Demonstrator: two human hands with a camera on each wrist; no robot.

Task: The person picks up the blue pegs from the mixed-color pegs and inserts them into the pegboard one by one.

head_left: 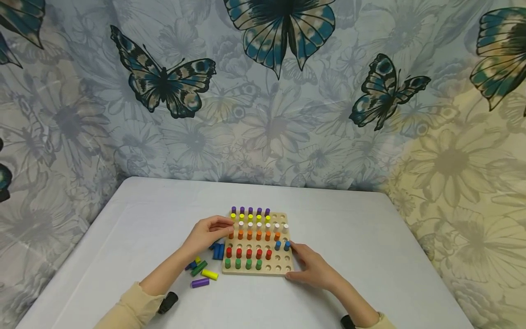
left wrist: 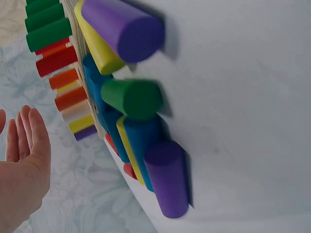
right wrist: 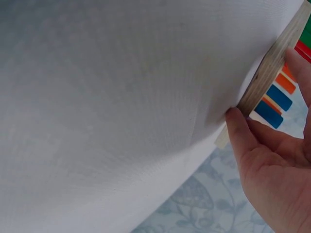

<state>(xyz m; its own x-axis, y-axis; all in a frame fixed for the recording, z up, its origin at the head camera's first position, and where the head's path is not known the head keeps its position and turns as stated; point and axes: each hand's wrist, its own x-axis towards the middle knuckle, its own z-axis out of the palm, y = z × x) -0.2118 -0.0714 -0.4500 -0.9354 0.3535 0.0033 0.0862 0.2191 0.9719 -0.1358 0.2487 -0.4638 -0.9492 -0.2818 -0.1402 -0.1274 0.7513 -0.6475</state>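
Tight reach, easy knock

The wooden pegboard (head_left: 273, 263) lies on the table (head_left: 370, 256), between its left and right edges. The left hand (head_left: 208, 232) reaches over the board's left edge; whether it pinches anything, I cannot tell. Careless fingertips could tip the orange pegs (head_left: 240, 235). The right hand (head_left: 312, 267), relaxed, touches the right edge and near right corner; too hard a push could slide the board against the loose blue pegs (head_left: 221, 251)

The left hand (head_left: 208, 232) reaches over the left edge of the board (head_left: 282, 220), fingers nearly straight; the right hand (head_left: 314, 268) touches its right edge, thumb by the near corner, fingers farther back. Both forearms (head_left: 166, 272) slant inward.
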